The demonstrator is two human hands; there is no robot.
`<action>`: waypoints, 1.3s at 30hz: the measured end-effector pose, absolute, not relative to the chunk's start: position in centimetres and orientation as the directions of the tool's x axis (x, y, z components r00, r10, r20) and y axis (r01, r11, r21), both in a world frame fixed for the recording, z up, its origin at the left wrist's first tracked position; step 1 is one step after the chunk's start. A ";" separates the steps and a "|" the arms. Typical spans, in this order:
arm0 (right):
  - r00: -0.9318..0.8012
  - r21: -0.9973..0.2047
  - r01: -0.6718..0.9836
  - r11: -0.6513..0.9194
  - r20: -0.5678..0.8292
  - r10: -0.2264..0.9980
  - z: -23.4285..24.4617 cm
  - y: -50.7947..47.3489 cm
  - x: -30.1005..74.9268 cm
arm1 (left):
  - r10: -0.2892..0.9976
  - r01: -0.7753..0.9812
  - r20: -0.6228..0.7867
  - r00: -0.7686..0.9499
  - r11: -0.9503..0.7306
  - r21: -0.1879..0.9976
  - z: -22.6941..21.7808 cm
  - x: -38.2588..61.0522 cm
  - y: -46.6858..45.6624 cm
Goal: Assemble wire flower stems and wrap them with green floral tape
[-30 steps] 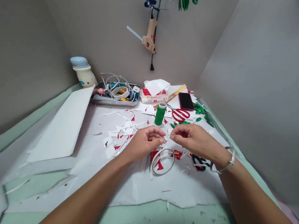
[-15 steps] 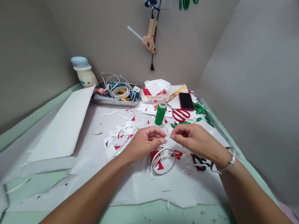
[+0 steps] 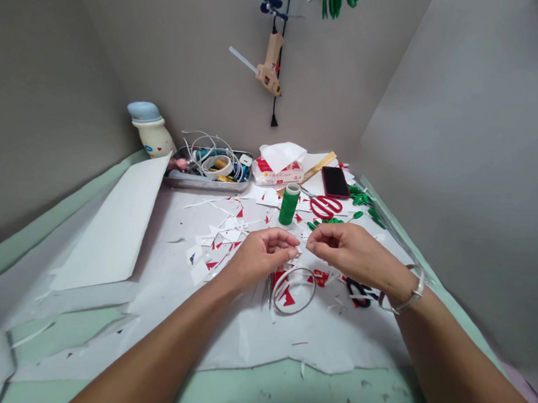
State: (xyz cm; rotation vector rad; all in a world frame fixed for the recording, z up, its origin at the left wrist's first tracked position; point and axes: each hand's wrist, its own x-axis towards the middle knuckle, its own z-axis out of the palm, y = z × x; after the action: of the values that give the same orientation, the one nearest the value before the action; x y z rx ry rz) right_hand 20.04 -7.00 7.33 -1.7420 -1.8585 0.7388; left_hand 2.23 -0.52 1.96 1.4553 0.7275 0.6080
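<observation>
My left hand [image 3: 273, 251] is closed in a pinch over the middle of the table, and what its fingertips hold is too small to make out. Facing it across a narrow gap, my right hand [image 3: 342, 245] is also pinched, with its fingertips' contents hidden. A silver ring-shaped hoop [image 3: 295, 312] rests just below the hands. Behind them stands a spool of green thread [image 3: 288, 206]. Green leaf-shaped pieces [image 3: 326, 223] lie past my right hand. Red-handled scissors [image 3: 326, 207] are close to the spool, and black-handled scissors [image 3: 359, 294] lie under my right wrist.
White and red paper scraps [image 3: 225, 236] litter the white sheet. At the back are a metal tray [image 3: 207, 183] of cords and tape, a tissue pack [image 3: 278, 171], and a phone [image 3: 335, 182]. A white board [image 3: 117, 226] leans left; a glue gun [image 3: 271, 64] hangs on the wall.
</observation>
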 end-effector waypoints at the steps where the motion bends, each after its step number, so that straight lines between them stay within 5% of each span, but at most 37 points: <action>1: -0.071 -0.676 0.735 0.042 -0.015 0.997 7.3 -7.0 20.1 | 0.754 0.061 -0.070 0.654 0.040 0.997 1.9 2.2 -0.5; 39: -0.074 -0.619 0.785 0.042 -0.026 0.997 7.5 -7.3 19.7 | 0.768 0.114 -0.032 0.639 -0.053 0.992 1.9 2.2 -0.7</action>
State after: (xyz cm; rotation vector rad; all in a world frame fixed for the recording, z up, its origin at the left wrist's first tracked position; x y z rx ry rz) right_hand 19.68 -7.29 7.50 -1.7927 -1.9130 0.6893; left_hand 2.19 -0.70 1.89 1.5576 0.7579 0.6255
